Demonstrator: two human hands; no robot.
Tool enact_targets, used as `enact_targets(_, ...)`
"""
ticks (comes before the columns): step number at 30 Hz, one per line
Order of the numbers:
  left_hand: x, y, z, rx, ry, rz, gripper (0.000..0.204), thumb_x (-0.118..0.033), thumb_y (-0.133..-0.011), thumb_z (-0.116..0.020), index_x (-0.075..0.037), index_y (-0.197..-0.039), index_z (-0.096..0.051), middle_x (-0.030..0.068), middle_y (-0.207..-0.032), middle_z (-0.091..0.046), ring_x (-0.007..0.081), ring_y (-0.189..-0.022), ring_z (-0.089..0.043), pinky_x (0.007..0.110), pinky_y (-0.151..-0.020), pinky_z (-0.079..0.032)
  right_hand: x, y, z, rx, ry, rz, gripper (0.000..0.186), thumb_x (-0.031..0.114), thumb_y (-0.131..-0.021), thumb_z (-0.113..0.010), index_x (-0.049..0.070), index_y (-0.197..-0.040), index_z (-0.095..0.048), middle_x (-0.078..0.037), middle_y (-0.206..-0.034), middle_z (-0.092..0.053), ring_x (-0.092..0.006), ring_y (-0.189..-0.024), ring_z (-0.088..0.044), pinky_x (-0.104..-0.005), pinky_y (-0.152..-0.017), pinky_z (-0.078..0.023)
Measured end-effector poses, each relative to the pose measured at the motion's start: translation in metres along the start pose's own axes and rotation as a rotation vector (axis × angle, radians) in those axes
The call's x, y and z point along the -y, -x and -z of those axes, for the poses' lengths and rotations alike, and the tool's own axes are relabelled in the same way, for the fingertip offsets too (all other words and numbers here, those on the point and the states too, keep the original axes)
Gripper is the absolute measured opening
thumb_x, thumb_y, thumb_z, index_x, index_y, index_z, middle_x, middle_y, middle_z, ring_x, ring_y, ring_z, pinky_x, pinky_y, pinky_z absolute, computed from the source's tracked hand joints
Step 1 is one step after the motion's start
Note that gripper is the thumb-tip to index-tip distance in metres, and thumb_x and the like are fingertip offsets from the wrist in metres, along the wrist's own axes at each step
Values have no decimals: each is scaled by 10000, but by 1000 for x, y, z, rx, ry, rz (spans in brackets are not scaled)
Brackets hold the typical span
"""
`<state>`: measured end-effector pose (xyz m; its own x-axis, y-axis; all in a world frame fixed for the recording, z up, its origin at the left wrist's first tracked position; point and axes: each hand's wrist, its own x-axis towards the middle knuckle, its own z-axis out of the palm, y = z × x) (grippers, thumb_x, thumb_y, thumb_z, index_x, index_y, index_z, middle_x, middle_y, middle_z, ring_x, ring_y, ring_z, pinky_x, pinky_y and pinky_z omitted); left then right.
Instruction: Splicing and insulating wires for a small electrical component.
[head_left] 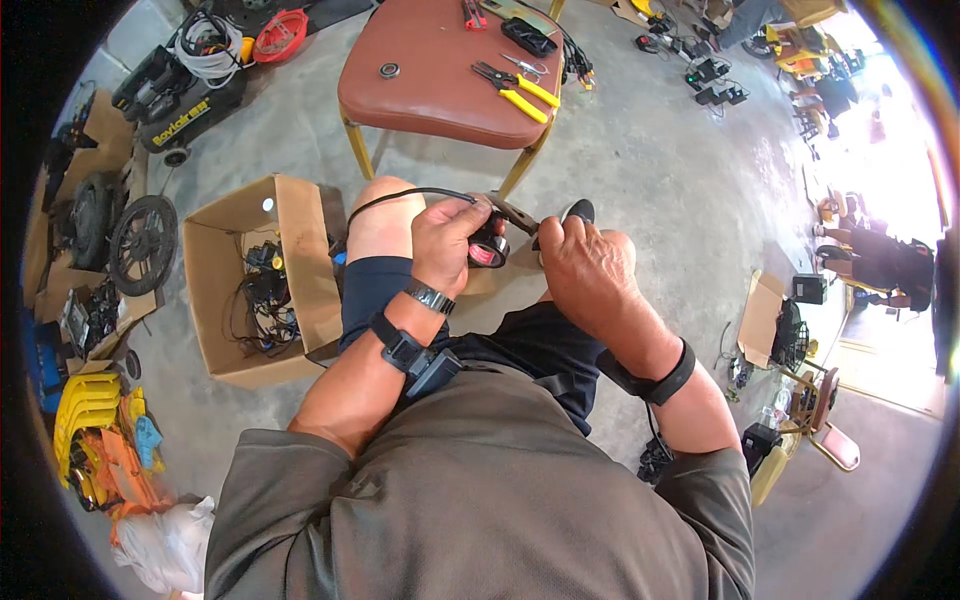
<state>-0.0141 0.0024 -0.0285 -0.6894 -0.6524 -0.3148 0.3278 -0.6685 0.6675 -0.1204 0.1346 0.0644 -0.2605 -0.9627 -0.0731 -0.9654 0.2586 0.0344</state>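
The black cable is located at the left fingers, arching leftward from them over the knee. The fingers of the left hand are closed on the cable. A roll of black tape is positioned directly below the left fingertips, against the hand. A dark flat strip spans from the left fingers toward the right fingers; its kind cannot be told. The fingers of the right hand are curled inward beside the far end of the strip; whether they grip it cannot be told.

Ahead of the fingers of both hands stands a chair with a brown seat. The seat carries yellow-handled pliers, small scissors, a black pouch, a red-handled tool and, toward its left side, a metal ring.

To the left of the left fingers, an open cardboard box on the floor contains tangled wiring. Farther left is a spoked wheel; ahead of it lie a black tank and a coiled white hose. Well to the right of the right fingers, a cardboard piece stands near a black fan-like grille.
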Motion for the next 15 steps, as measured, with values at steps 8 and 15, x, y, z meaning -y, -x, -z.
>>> enact_targets(8,-4,-4,1,-12,-72,27,90,-19,-898,-610,53,-930,-653,113,-807,-683,183,-704,-672,288,-650,-550,0,1,0,-8,-84,-43,140,112,-834,-558,16,-928,-520,-162,-837,-628,-313,-783,-663,-412,-666,-535)
enact_targets(15,-7,-1,23,75,-28,83,98,-11,-887,-618,47,-956,-655,128,-902,-692,202,-774,-681,326,-736,-565,-28,12,8,-119,-458,-231,222,162,-851,-607,34,-1031,-581,-160,-852,-671,-347,-837,-656,-473,-704,-493)
